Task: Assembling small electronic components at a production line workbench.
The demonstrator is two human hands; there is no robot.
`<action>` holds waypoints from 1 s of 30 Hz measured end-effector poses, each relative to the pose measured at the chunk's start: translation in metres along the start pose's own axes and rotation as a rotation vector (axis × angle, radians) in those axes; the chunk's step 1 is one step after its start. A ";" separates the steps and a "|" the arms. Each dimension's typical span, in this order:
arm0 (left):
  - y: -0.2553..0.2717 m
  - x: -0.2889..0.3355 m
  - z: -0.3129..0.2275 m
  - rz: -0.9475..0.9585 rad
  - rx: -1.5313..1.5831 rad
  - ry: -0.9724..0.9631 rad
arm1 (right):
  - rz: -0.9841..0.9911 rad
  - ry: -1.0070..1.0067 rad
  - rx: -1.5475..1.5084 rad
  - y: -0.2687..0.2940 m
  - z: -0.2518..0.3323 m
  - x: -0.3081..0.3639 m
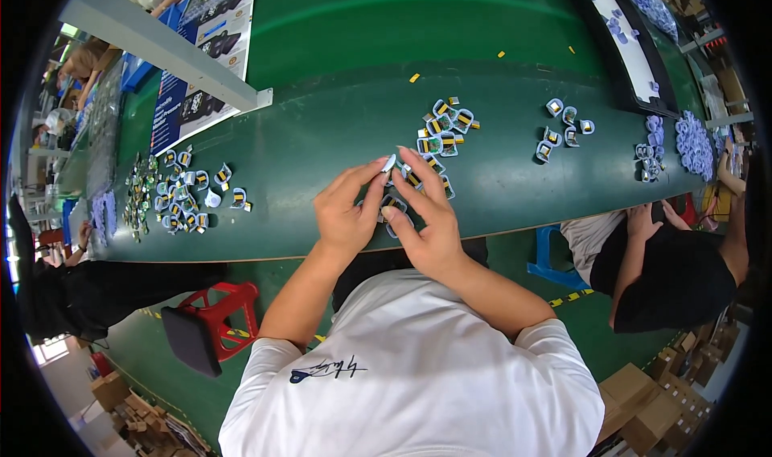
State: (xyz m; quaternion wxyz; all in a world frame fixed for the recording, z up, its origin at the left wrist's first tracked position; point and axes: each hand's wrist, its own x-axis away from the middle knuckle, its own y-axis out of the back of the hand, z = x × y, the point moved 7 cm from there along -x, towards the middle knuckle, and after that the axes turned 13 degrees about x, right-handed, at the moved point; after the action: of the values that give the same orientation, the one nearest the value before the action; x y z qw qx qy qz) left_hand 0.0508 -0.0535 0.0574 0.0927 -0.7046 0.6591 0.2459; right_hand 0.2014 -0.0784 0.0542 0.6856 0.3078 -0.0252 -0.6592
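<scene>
My left hand (347,208) pinches a small pale blue plastic housing (389,163) between thumb and fingertips, above the table's near edge. Close against it is my right hand (430,224), its fingers stretched out and its thumb spread away from them. The right fingertips come next to the housing; whether they touch it I cannot make out. Beneath and beyond the right hand lies a pile of similar housings (440,125) with green boards and black-and-yellow parts inside. Some of these housings are partly hidden by my fingers.
More filled housings (181,200) lie at left beside loose green circuit boards (139,196). At right are a small group of housings (552,135), a black-framed tray (659,107) and heaped bluish parts (693,145). A grey post (173,51) stands on a printed sheet (233,47). Other people sit on both sides.
</scene>
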 end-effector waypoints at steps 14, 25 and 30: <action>-0.027 0.005 0.023 0.144 0.559 0.409 | 0.322 -0.143 0.006 0.046 -0.041 -0.031; 0.036 0.005 0.017 0.294 -0.280 0.156 | -0.069 -0.175 0.920 0.165 -0.132 -0.009; 0.029 0.017 0.005 0.384 -0.458 0.115 | -0.277 -0.110 1.139 0.178 -0.124 -0.010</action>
State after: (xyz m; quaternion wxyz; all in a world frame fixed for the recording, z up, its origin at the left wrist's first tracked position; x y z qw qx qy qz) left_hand 0.0216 -0.0698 0.0504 -0.1544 -0.5823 0.7118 0.3611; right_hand 0.4134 -0.0313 0.0385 0.3177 0.5931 -0.3705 -0.6403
